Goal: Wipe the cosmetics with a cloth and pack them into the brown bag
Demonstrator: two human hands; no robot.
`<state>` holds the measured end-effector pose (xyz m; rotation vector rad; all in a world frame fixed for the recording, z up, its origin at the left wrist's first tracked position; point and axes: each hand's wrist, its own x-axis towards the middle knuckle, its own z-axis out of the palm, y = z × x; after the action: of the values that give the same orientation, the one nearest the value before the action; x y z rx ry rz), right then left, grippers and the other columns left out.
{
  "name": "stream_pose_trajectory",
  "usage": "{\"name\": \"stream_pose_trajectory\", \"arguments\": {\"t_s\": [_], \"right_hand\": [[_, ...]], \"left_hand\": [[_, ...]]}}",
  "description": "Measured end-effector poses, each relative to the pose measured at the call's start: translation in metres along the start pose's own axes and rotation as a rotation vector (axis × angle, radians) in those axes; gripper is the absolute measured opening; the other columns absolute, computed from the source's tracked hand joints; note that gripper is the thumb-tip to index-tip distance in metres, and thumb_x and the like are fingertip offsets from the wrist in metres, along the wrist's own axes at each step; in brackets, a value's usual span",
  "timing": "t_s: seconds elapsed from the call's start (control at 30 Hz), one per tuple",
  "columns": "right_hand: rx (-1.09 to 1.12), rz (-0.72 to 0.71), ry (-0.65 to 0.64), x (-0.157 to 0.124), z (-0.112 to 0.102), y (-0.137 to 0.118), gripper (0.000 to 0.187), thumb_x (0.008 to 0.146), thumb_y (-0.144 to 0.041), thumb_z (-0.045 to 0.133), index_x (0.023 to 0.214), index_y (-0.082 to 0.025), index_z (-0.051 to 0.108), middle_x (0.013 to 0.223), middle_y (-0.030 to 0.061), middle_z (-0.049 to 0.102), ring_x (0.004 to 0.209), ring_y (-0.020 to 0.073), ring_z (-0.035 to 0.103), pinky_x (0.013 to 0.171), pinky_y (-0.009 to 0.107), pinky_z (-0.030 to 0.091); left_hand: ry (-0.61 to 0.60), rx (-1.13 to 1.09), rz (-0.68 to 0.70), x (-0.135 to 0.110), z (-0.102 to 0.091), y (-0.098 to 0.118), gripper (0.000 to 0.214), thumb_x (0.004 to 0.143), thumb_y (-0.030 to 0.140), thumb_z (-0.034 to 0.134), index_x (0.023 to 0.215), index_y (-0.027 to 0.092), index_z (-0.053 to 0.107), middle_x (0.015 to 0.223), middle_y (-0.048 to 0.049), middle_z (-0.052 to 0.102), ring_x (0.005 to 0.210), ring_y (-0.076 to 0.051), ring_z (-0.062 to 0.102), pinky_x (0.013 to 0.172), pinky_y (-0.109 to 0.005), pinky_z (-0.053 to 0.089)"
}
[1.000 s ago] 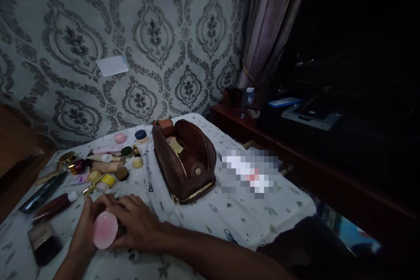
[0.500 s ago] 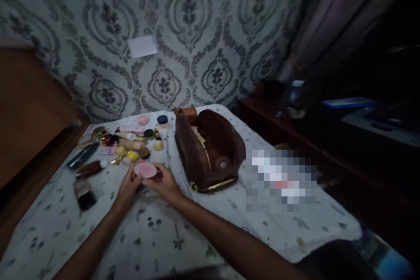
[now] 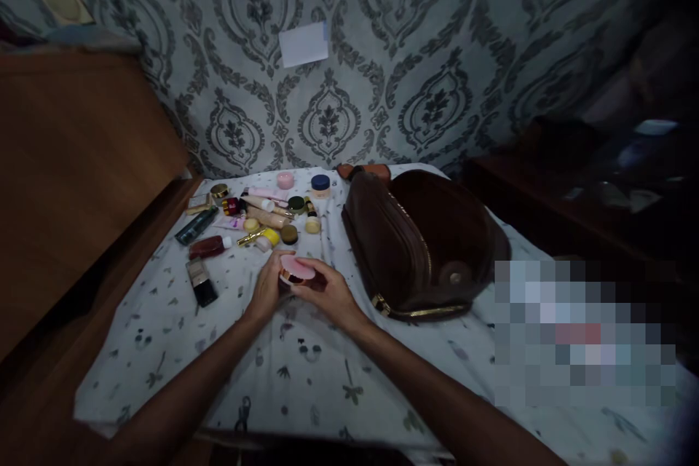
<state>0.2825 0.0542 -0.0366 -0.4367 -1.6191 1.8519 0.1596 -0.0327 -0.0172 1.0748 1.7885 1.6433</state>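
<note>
Both of my hands hold a small round pink compact [image 3: 298, 269] just above the patterned white cloth [image 3: 306, 371]. My left hand [image 3: 269, 288] grips its left side and my right hand [image 3: 326, 293] wraps its right side, fingers curled. Behind them lies a cluster of several cosmetics [image 3: 256, 218]: tubes, small jars, a lipstick. A brown leather pouch [image 3: 423, 244] with a gold zip sits to the right of my hands, an arm's reach off.
A black flat case [image 3: 201, 282] and a dark red tube [image 3: 208, 246] lie left of my hands. A wooden headboard [image 3: 76, 175] runs along the left. A dark wooden shelf [image 3: 573, 196] stands at the right. A white note [image 3: 303, 44] hangs on the patterned wall.
My view has swung to the left and pulled back. My hands with the pink compact have moved further from me, toward the cosmetics, and the compact has tipped flatter.
</note>
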Motion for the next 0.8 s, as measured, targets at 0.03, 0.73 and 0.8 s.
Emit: {"name": "stream_pose_trajectory", "arguments": {"t_s": [0.03,0.73,0.8], "right_hand": [[0.052,0.019,-0.008,0.0,0.001,-0.002,0.053,0.06,-0.036,0.086,0.108,-0.022,0.067,0.11,0.0054,0.067,0.101,0.0214,0.062,0.091,0.036,0.047],[0.548,0.183,0.021,0.008,-0.005,-0.023,0.047,0.056,-0.026,0.089,0.098,-0.02,0.07,0.104,0.005,0.074,0.102,0.0231,0.067,0.102,0.039,0.046],[0.529,0.174,0.036,0.009,-0.008,-0.025,0.05,0.056,-0.026,0.089,0.101,-0.021,0.069,0.106,0.0047,0.074,0.102,0.0224,0.067,0.103,0.039,0.045]], "left_hand": [[0.011,-0.058,-0.032,0.0,0.0,-0.001,0.045,0.092,0.056,0.041,0.106,0.02,0.063,0.095,-0.0046,0.068,0.09,-0.021,0.062,0.081,-0.032,0.05],[-0.011,0.408,0.244,0.006,-0.029,0.015,0.022,0.091,0.038,0.052,0.095,0.02,0.064,0.093,-0.0066,0.065,0.091,-0.022,0.059,0.083,-0.034,0.046],[-0.021,0.513,0.284,0.008,-0.034,0.015,0.023,0.092,0.037,0.052,0.098,0.02,0.066,0.098,-0.0077,0.066,0.098,-0.024,0.058,0.088,-0.038,0.045]]}}
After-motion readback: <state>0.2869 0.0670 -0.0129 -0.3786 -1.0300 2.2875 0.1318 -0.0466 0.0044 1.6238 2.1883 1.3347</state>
